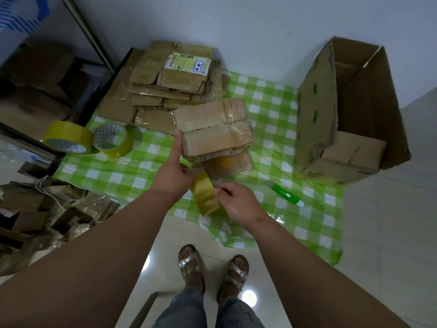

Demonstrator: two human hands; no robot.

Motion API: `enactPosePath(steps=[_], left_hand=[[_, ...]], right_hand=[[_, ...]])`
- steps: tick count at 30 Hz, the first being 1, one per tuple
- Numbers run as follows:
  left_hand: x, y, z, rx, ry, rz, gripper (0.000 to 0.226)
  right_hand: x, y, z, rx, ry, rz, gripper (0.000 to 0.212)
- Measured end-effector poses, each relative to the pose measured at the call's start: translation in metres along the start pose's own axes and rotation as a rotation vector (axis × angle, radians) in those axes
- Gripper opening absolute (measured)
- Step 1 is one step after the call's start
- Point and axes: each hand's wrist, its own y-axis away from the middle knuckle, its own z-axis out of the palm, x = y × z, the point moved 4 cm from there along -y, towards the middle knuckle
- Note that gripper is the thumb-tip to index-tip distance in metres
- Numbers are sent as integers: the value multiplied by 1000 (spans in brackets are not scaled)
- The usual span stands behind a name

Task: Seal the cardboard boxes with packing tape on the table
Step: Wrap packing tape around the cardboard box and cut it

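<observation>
Cardboard box [214, 125], mid-table on the green checked cloth [272, 110], already showed clear tape over its top. Left hand [173, 172] pressed a straight finger on its left corner, other fingers curled near the tape roll [205, 197]. Right hand [236, 202] pinched that roll by the near table edge. Risk: the strip could fold onto itself or wrinkle if the box slid.
</observation>
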Motion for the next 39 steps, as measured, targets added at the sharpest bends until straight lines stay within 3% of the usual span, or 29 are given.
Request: enactPosePath(steps=[4,7,12,15,20,25,30,34,39], left_hand=[[5,3,3,43,26,-27,97],[5,6,5,63,1,-28,95],[4,10,9,48,-5,-32,98],[2,11,10,47,5,-29,99],[2,9,8,30,15,-24,100],[5,10,4,30,-29,-8,100],[7,10,3,49,-82,29,100],[6,6,1,43,-105,45,97],[1,-6,0,5,-85,45,101]], right_hand=[[37,-2,-35,229,196,58,17],[64,0,-62,342,458,169,34],[87,4,-83,278,725,373,58],[92,4,-84,294,845,354,51],[94,1,-79,265,838,319,39],[74,-1,-71,308,638,109,12],[15,0,-56,247,350,-256,8],[-18,-1,-41,157,357,-471,13],[-37,-10,-30,93,410,-512,13]])
